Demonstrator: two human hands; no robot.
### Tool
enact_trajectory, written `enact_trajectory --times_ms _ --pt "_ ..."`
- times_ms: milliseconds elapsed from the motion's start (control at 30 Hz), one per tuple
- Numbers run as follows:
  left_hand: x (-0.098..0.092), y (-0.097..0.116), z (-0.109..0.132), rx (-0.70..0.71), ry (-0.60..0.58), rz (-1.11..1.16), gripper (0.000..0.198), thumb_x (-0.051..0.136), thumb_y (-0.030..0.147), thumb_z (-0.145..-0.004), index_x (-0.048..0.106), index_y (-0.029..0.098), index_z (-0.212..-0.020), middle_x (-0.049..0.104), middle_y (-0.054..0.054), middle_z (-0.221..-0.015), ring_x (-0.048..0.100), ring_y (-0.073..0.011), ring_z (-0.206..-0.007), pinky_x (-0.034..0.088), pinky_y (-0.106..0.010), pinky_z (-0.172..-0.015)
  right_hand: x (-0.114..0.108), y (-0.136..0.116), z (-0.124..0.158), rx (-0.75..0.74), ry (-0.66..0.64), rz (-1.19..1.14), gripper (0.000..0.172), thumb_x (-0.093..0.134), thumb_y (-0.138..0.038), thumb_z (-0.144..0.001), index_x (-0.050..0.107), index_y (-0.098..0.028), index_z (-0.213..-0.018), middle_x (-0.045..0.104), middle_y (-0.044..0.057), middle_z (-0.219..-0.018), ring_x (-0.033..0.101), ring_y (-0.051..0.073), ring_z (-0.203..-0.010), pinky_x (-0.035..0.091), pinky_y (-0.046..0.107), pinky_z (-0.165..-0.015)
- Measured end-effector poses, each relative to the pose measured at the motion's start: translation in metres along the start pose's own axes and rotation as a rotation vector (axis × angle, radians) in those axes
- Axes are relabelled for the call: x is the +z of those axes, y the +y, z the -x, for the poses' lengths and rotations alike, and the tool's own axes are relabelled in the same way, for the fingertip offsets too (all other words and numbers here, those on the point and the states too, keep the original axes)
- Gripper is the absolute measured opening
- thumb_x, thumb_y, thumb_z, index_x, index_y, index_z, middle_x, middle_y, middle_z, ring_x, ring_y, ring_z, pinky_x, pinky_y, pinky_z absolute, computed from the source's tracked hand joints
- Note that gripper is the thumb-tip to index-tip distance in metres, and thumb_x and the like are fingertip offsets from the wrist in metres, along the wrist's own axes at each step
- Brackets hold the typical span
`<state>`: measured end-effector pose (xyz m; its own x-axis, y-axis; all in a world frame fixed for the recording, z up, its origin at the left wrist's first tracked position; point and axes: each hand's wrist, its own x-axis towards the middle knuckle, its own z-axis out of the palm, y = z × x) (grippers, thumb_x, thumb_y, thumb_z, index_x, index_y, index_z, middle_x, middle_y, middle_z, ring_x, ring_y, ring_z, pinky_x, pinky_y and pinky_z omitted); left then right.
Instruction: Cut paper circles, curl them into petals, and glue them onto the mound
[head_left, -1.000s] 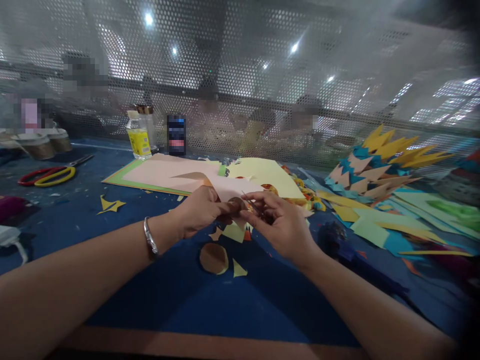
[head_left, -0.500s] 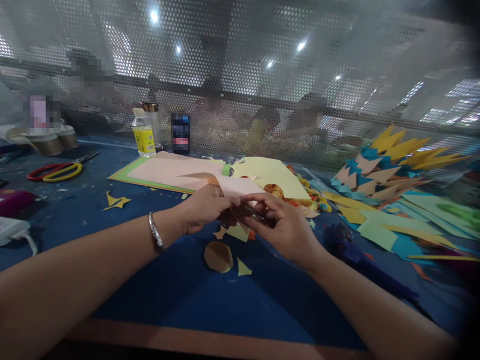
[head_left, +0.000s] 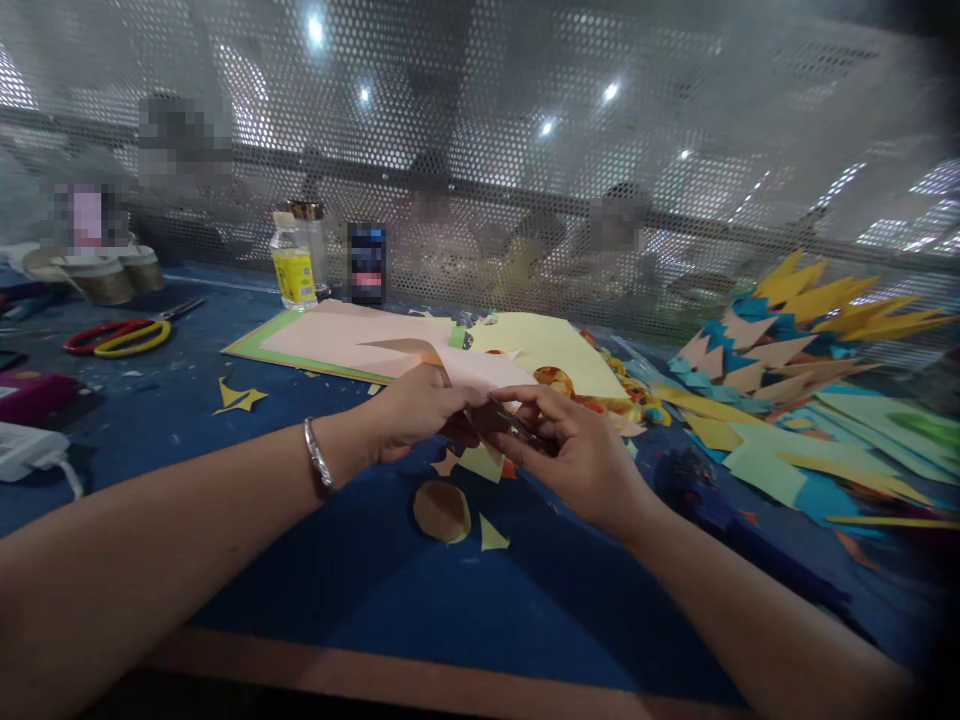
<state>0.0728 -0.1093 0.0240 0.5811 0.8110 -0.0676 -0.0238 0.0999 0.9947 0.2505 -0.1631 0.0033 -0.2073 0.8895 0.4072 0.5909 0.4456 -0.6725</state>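
Observation:
My left hand (head_left: 420,415) and my right hand (head_left: 574,450) meet above the blue table (head_left: 315,590), fingers pinched together on a small brown paper piece (head_left: 480,420) between them. A thin dark tool lies across my right fingers; I cannot make out what it is. A silver bracelet (head_left: 318,458) circles my left wrist. Below the hands lie a brown paper disc (head_left: 441,510) and small yellow scraps (head_left: 491,535). A pink sheet (head_left: 352,340) and a pale yellow sheet (head_left: 540,355) lie just behind the hands.
Red and yellow scissors (head_left: 120,335) rest at the left, with a yellow-labelled glue bottle (head_left: 292,265) and a dark can (head_left: 367,262) behind. Spiky cut paper in blue, yellow and tan (head_left: 780,340) is piled at the right. A perforated metal screen (head_left: 480,150) closes the far side.
Both hands stay pinched together on the small brown piece, which has sunk deeper between the fingers. The view has drifted slightly.

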Motion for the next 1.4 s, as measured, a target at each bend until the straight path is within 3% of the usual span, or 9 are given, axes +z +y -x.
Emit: enact_trajectory --times_ms 233,467,800,1033,1133,1267,1333,1400 --pt "0.0011 0.0034 0.0008 -0.026 0.017 -0.010 0.018 0.059 0.021 -0.081 0.072 0.009 -0.077 0.071 -0.011 -0.075 0.063 -0.0133 -0.062 0.049 -0.026 -0.062 0.0001 0.0005 0.0006 -0.006 -0.005 0.013 0.035 0.063 -0.034 -0.082 0.059 -0.022 -0.115 0.061 0.000 -0.078 0.060 0.012 -0.062 0.049 0.024 -0.056" --pt "-0.0006 0.0024 -0.0006 -0.014 0.023 -0.041 0.019 0.059 0.023 -0.080 0.071 0.010 -0.072 0.069 -0.009 -0.068 0.062 -0.0140 -0.059 0.049 -0.028 -0.060 -0.0003 0.0002 0.0006 -0.013 -0.029 -0.002 0.035 0.062 -0.034 -0.083 0.058 -0.022 -0.116 0.059 0.000 -0.078 0.059 0.012 -0.063 0.048 0.024 -0.058" --pt "-0.0019 0.0037 0.0020 0.043 -0.036 -0.049 0.009 0.070 0.012 -0.062 0.070 0.008 -0.070 0.069 -0.008 -0.066 0.061 -0.0125 -0.058 0.049 -0.023 -0.057 -0.0017 0.0002 0.0013 -0.007 -0.052 -0.015 0.032 0.062 -0.033 -0.084 0.059 -0.023 -0.114 0.059 0.000 -0.077 0.058 0.013 -0.065 0.048 0.024 -0.058" --pt "-0.0039 0.0002 0.0003 0.102 -0.069 -0.078 0.015 0.073 0.017 -0.064 0.072 0.009 -0.076 0.071 -0.009 -0.072 0.063 -0.0143 -0.061 0.049 -0.024 -0.056 -0.0005 0.0023 0.0009 0.008 -0.054 -0.022 0.033 0.062 -0.033 -0.085 0.058 -0.024 -0.116 0.054 -0.001 -0.076 0.054 0.010 -0.061 0.045 0.023 -0.055" --pt "-0.0057 -0.0027 -0.0017 0.156 -0.003 -0.088 0.011 0.074 0.019 -0.066 0.071 0.010 -0.067 0.069 -0.007 -0.066 0.062 -0.0132 -0.060 0.048 -0.024 -0.057 -0.0015 0.0018 0.0004 0.061 -0.024 -0.072 0.035 0.063 -0.037 -0.084 0.058 -0.022 -0.115 0.055 -0.001 -0.077 0.053 0.010 -0.059 0.044 0.023 -0.053" --pt "-0.0051 -0.0045 -0.0022 0.127 0.258 -0.235 0.038 0.078 0.026 -0.065 0.054 0.012 -0.039 0.049 0.000 -0.041 0.046 -0.0084 -0.043 0.030 -0.022 -0.040 -0.0044 0.0037 -0.0008 0.123 0.058 -0.140 0.036 0.063 -0.045 -0.082 0.061 -0.019 -0.108 0.062 0.004 -0.085 0.057 0.014 -0.070 0.046 0.027 -0.061" --pt "-0.0030 -0.0041 -0.0017 0.115 0.284 -0.227 0.040 0.077 0.027 -0.066 0.052 0.013 -0.037 0.046 0.001 -0.039 0.043 -0.0076 -0.041 0.027 -0.022 -0.039 -0.0055 0.0056 -0.0020 0.153 0.086 -0.152 0.034 0.063 -0.046 -0.083 0.062 -0.018 -0.102 0.063 0.005 -0.086 0.055 0.014 -0.069 0.045 0.027 -0.061" --pt "-0.0004 -0.0027 -0.0008 0.148 0.229 -0.159 0.030 0.076 0.025 -0.067 0.059 0.012 -0.045 0.053 0.000 -0.045 0.047 -0.0088 -0.045 0.032 -0.022 -0.042 -0.0058 0.0078 -0.0033 0.184 0.097 -0.148 0.034 0.062 -0.047 -0.083 0.063 -0.018 -0.100 0.064 0.005 -0.085 0.054 0.013 -0.067 0.043 0.027 -0.060"
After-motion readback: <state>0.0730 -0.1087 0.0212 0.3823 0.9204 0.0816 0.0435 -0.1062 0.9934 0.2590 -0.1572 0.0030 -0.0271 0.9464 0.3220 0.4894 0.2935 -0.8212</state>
